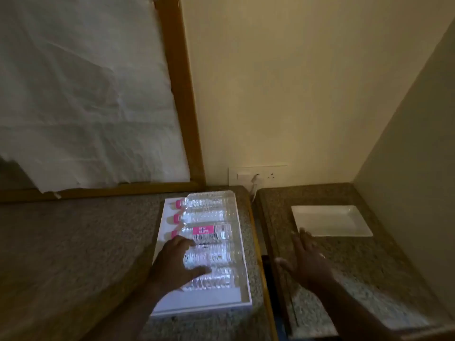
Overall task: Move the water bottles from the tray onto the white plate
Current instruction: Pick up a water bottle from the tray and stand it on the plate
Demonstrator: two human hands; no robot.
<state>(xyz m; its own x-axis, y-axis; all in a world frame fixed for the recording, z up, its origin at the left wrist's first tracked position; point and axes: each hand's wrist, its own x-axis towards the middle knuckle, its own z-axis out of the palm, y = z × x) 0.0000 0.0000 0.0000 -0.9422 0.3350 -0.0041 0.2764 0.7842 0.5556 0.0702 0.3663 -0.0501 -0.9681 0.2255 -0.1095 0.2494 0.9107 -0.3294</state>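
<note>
Tray: we saw a white tray [236, 244] lying on the speckled stone surface [73, 242], long side running from 6 toward 12 o'clock.
Bottles: we counted five clear water bottles [209, 219] lying flat in the tray, side by side, pink caps toward 9 o'clock; the third one from the far end showed a pink label [203, 230].
Left hand: our left hand [177, 262] lay over the two nearest bottles, its grip curled around the fourth bottle, fingers [184, 242] on the far side and the thumb at the near side; we could not tell whether it had clenched.
Right hand: our right hand [307, 259] hung over the second stone surface [369, 267] at 3 o'clock of the tray, grip released, fingers spread, holding nothing.
Plate: the white rectangular plate [332, 221] sat bare on that second surface, at 1 o'clock of the right hand, the fingertips just at its near left corner.
Gap: a dark gap [266, 262] separated the two surfaces.
</note>
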